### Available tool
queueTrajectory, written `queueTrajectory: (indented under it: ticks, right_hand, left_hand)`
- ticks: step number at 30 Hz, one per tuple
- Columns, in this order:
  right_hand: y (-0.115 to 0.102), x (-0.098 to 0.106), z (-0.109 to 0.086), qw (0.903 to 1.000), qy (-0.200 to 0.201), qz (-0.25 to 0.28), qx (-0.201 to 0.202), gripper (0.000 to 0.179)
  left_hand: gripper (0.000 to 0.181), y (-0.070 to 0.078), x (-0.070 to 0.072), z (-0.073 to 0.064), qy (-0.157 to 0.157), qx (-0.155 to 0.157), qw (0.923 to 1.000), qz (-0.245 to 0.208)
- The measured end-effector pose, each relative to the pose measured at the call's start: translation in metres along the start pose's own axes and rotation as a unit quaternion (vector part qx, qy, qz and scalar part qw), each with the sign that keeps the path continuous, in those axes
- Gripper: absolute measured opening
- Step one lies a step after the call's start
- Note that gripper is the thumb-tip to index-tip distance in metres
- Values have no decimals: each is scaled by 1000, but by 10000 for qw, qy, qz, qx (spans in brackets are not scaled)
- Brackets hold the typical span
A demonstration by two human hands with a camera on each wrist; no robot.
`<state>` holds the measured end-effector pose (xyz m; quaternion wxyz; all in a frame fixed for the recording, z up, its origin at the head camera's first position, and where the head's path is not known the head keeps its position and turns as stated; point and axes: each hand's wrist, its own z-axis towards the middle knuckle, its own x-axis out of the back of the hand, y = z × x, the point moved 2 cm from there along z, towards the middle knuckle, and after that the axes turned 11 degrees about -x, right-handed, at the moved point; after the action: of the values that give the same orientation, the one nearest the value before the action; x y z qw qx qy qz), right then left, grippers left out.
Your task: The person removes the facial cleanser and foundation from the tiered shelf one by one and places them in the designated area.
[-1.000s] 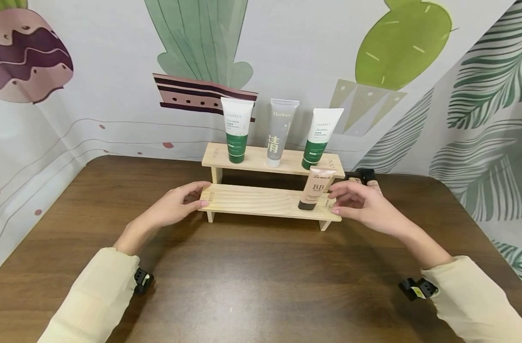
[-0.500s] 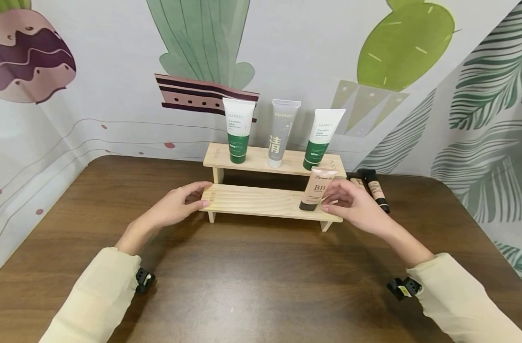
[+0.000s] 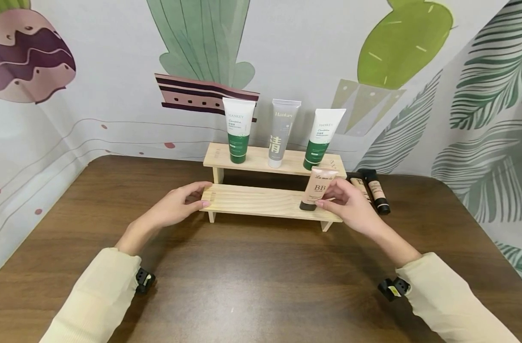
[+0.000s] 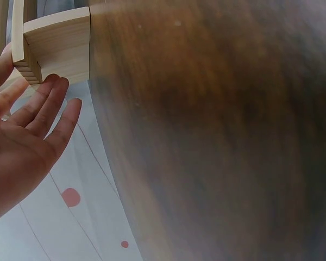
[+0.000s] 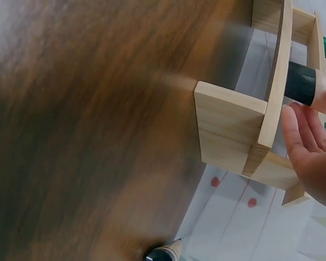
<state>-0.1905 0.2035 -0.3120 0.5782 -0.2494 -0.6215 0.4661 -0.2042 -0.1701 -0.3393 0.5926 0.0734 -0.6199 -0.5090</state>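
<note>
A pink BB cream tube [image 3: 317,186] with a black cap stands cap-down near the right end of the lower shelf of a two-tier wooden rack [image 3: 252,201]. My right hand [image 3: 348,206] pinches this tube from its right side. In the right wrist view, its black cap [image 5: 300,82] shows beside the fingers [image 5: 296,133]. At the lower shelf's left end, my left hand [image 3: 179,204] holds the wood between thumb and fingers. The left wrist view has the other fingers [image 4: 46,106] of that hand extended beside the rack's end.
On the upper shelf stand a white-and-green tube [image 3: 238,131], a grey tube [image 3: 283,133] and another white-and-green tube [image 3: 322,139]. Cosmetic tubes with black caps, one a pink tube [image 3: 376,190], lie right of the rack. A patterned cloth wall [image 3: 127,109] rises behind the brown table [image 3: 243,286].
My right hand has moved left from the lower shelf's right end to the BB cream tube and taken hold of it. The left hand stays at the shelf's left end.
</note>
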Motion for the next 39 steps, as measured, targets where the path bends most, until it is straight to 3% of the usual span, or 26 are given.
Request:
queueTrajectory:
  ticks: [22, 31, 39]
  right_hand:
    - [-3, 5, -9, 9993, 358, -18, 120, 26]
    - [-7, 25, -21, 9968, 612, -129, 508, 29]
    - [-3, 48, -33, 9950, 774, -387, 508, 29]
  left_hand:
    - [45, 0, -1, -1, 30, 9, 10000, -1]
    - [46, 1, -1, -1, 28, 0, 10000, 1]
    - [46, 0, -1, -1, 34, -3, 10000, -76]
